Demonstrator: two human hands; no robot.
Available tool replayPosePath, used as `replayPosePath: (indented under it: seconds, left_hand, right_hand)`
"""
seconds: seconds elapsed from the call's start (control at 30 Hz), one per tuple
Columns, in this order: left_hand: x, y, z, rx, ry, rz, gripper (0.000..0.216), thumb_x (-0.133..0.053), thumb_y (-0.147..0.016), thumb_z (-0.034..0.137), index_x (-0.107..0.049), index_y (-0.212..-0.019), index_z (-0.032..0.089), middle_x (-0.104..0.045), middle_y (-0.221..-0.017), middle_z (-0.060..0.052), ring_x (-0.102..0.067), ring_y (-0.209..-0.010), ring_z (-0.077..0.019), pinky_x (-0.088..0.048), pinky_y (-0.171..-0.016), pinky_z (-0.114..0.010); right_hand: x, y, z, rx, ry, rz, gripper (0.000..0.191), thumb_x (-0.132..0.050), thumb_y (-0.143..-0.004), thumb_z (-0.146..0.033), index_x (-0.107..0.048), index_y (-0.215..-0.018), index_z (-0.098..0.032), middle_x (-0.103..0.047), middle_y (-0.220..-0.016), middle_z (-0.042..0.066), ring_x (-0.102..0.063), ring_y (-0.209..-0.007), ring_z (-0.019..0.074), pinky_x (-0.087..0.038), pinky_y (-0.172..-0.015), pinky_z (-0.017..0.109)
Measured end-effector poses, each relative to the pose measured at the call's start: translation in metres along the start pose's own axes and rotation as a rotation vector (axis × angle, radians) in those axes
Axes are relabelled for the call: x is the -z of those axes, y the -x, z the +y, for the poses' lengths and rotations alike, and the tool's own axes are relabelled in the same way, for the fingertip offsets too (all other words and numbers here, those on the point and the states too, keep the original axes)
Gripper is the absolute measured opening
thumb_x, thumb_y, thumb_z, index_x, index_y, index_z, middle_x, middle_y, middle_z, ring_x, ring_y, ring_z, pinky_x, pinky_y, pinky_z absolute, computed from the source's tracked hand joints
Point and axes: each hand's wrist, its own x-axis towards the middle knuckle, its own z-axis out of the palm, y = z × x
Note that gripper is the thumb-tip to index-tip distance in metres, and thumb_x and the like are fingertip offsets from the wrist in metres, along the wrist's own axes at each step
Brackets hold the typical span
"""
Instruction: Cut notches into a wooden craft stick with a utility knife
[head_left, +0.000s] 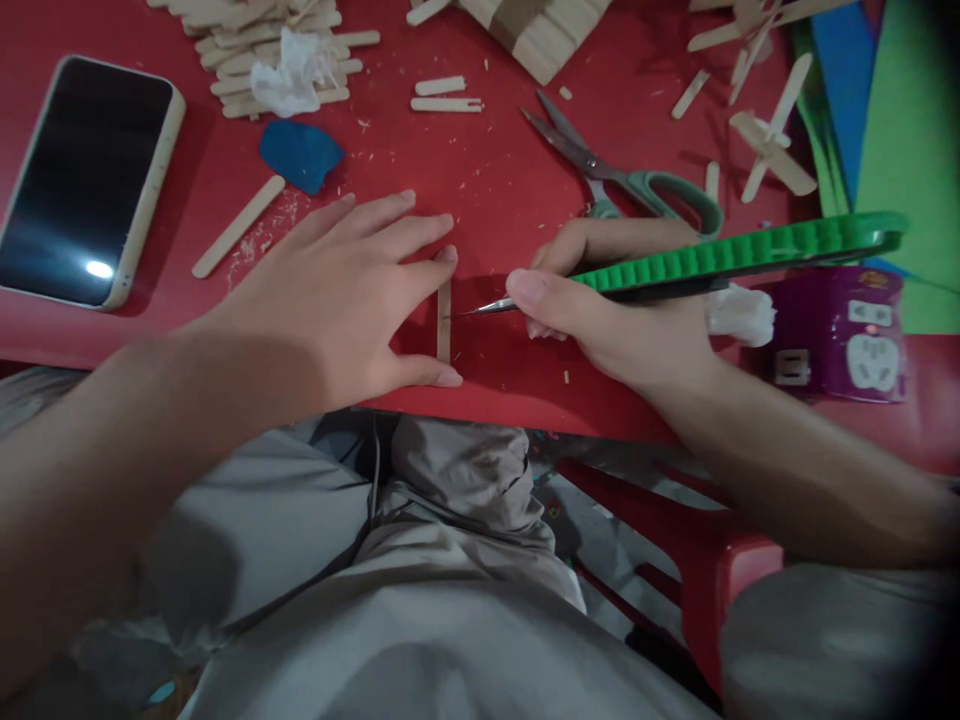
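My left hand (352,290) lies flat on the red table (495,190), fingers spread, with fingertip and thumb pinning a short wooden stick (444,320) that stands lengthwise near the table's front edge. My right hand (607,310) is closed around a green-handled utility knife (735,255). Its thin metal blade (487,306) points left and touches the stick's right side about midway along.
A phone (86,180) lies at the far left. Scissors (622,165) rest behind my right hand. A pile of sticks with crumpled tissue (289,60), a blue scrap (300,155), loose sticks (238,227), a purple power strip (847,335) and coloured sheets (900,120) surround the spot.
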Motion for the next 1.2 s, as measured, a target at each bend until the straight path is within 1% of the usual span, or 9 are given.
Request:
replayPosePath:
  seconds: [0.17,0.3,0.4,0.53,0.67,0.73,0.87,1.0,1.2]
  left_hand:
    - [0.001,0.001,0.0,-0.013,0.022,0.003,0.079,-0.074,-0.103,0.062,-0.059,-0.168,0.02,-0.038,-0.19,-0.008,-0.029,-0.176,-0.0456,-0.023,-0.145,-0.064]
    - [0.006,0.001,0.006,0.022,0.018,-0.028,0.084,-0.082,-0.099,0.056,-0.058,-0.168,0.014,-0.038,-0.189,-0.014,-0.03,-0.175,-0.0482,-0.024,-0.144,-0.062]
    - [0.007,0.0,0.009,0.029,-0.027,-0.05,0.092,-0.084,-0.097,0.058,-0.055,-0.17,0.011,-0.038,-0.189,-0.016,-0.03,-0.175,-0.0501,-0.026,-0.144,-0.064]
    - [0.006,0.0,0.007,0.02,-0.016,-0.031,0.083,-0.076,-0.102,0.057,-0.057,-0.169,0.012,-0.039,-0.189,-0.013,-0.03,-0.174,-0.0485,-0.025,-0.144,-0.062]
    - [0.005,0.002,0.004,0.008,0.072,-0.012,0.08,-0.078,-0.101,0.058,-0.06,-0.168,0.017,-0.038,-0.189,-0.011,-0.028,-0.175,-0.0497,-0.021,-0.144,-0.064]
    - [0.004,0.003,0.003,0.006,0.077,-0.006,0.077,-0.075,-0.103,0.059,-0.06,-0.167,0.019,-0.038,-0.19,-0.01,-0.027,-0.176,-0.0489,-0.02,-0.144,-0.065]
    - [0.003,0.003,0.003,0.003,0.025,-0.008,0.078,-0.073,-0.105,0.057,-0.058,-0.168,0.015,-0.039,-0.189,-0.012,-0.03,-0.175,-0.0476,-0.024,-0.143,-0.065]
    - [0.004,0.004,0.004,-0.007,0.01,0.007,0.086,-0.078,-0.101,0.061,-0.057,-0.17,0.014,-0.039,-0.188,-0.014,-0.031,-0.175,-0.0482,-0.024,-0.145,-0.063]
    - [0.005,0.004,0.006,0.006,0.007,-0.015,0.077,-0.074,-0.104,0.056,-0.058,-0.169,0.018,-0.037,-0.19,-0.011,-0.031,-0.175,-0.0466,-0.024,-0.144,-0.064]
  right_hand:
    - [0.0,0.0,-0.006,-0.007,0.01,-0.002,0.044,-0.096,-0.09,-0.051,-0.07,-0.063,-0.028,-0.065,-0.057,-0.002,-0.051,-0.054,0.0158,-0.032,-0.052,0.037]
    - [0.001,0.0,-0.01,-0.047,0.106,-0.024,0.046,-0.097,-0.088,-0.057,-0.07,-0.063,-0.029,-0.067,-0.06,-0.001,-0.054,-0.057,0.0182,-0.036,-0.054,0.04]
    - [0.002,0.0,-0.008,-0.038,0.119,-0.011,0.047,-0.094,-0.09,-0.058,-0.068,-0.064,-0.03,-0.067,-0.061,-0.001,-0.054,-0.058,0.0186,-0.036,-0.055,0.04]
    - [0.004,0.001,-0.003,0.021,0.145,-0.021,0.041,-0.093,-0.094,-0.048,-0.069,-0.067,-0.029,-0.067,-0.063,-0.002,-0.054,-0.059,0.0181,-0.034,-0.055,0.04]
    - [0.005,0.002,-0.001,0.073,0.15,-0.01,0.042,-0.091,-0.097,-0.043,-0.067,-0.066,-0.028,-0.066,-0.064,-0.002,-0.054,-0.06,0.0176,-0.033,-0.056,0.04]
    - [0.004,0.003,-0.001,0.072,0.137,0.0,0.044,-0.092,-0.096,-0.044,-0.065,-0.065,-0.027,-0.064,-0.063,-0.002,-0.055,-0.06,0.0176,-0.034,-0.057,0.04]
    - [0.003,0.003,-0.003,0.037,0.144,0.042,0.046,-0.094,-0.094,-0.044,-0.064,-0.063,-0.028,-0.061,-0.06,-0.002,-0.052,-0.058,0.0182,-0.033,-0.057,0.04]
    - [0.003,0.001,-0.005,-0.016,0.065,0.019,0.047,-0.096,-0.09,-0.051,-0.066,-0.062,-0.028,-0.063,-0.06,-0.001,-0.053,-0.059,0.0189,-0.034,-0.058,0.041]
    - [0.0,-0.002,-0.006,-0.028,0.021,-0.011,0.043,-0.098,-0.088,-0.05,-0.069,-0.063,-0.03,-0.066,-0.061,-0.002,-0.052,-0.058,0.0185,-0.034,-0.057,0.041]
